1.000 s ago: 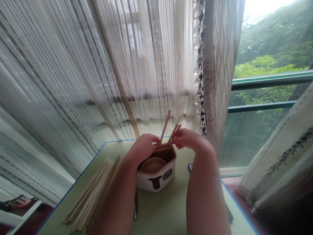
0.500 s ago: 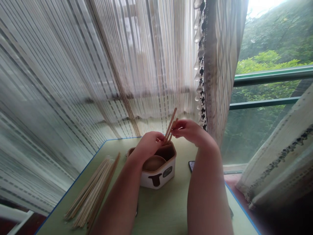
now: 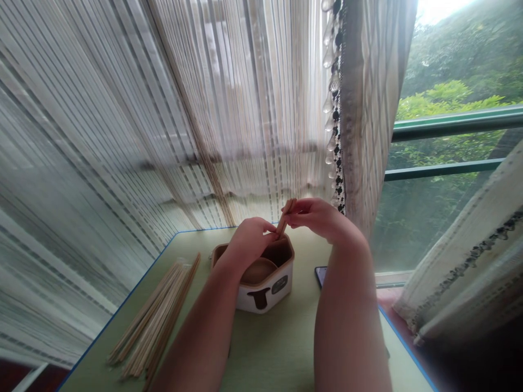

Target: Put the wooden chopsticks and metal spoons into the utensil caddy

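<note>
Since the frame of half a second ago, the stick that stood tallest has been brought down, so that the tops of the short, slender light-brown wooden sticks (image 3: 283, 224) are now nearly level. The small bunch is held slanting, right of the frame's centre, at the far rim of a white, angular-sided container with a brown rim and brown inside (image 3: 247, 302); whether its lower ends touch the container cannot be told. The upper ends are pinched between the thumb and fingers of the right hand (image 3: 309, 213), while the lower part is pinched by the thumb and fingertips of the left hand (image 3: 254, 235), whose wrist is held over the container's left side. Inside the container a round, smooth brown bowl-like piece (image 3: 258, 270) is seen, partly covered by the left forearm. At the lower left of the frame a fanned bundle of long, thin pale wooden sticks (image 3: 155, 321) is laid on the pale green tabletop with blue edging (image 3: 278, 348). A dark-edged phone (image 3: 320, 275) is partly hidden by the right forearm. The upper frame is filled by a sheer, striped whitish curtain (image 3: 245, 98), and green foliage (image 3: 457, 100) is seen at the upper right.
</note>
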The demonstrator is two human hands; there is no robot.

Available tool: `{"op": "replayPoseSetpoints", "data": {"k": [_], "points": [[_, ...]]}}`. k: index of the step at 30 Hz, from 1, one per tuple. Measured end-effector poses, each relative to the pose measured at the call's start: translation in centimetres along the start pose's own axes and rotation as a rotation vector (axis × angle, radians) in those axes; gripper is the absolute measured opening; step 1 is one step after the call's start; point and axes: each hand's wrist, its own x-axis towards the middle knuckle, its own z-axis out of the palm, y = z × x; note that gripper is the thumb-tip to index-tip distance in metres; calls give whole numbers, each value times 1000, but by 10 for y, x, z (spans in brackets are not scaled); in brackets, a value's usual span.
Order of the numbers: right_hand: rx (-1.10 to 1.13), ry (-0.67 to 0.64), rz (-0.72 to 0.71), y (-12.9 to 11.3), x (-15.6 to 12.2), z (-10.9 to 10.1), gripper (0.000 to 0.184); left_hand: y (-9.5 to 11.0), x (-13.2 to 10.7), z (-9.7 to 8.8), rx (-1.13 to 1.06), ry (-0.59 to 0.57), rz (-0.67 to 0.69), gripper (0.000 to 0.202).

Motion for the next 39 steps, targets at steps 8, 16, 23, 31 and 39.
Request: {"op": "replayPoseSetpoints", "data": {"k": [8,16,23,31,39], "points": [[-65,84,-128,-11,-1,6,22,4,-1,-2,-93,-48,9,28],[-108,84,-86,-15,-3,8,21,1,0,5,-189,-86,-13,26],[-83,54,-44,-13,-4,6,27,2,-3,4,-166,-77,1,24],[-31,65,-72,-11,-1,5,26,3,-4,0,-105,-135,55,24],[-205,133,-140,-22,-4,7,35,32,-66,-40,-32,21,24,57]]}}
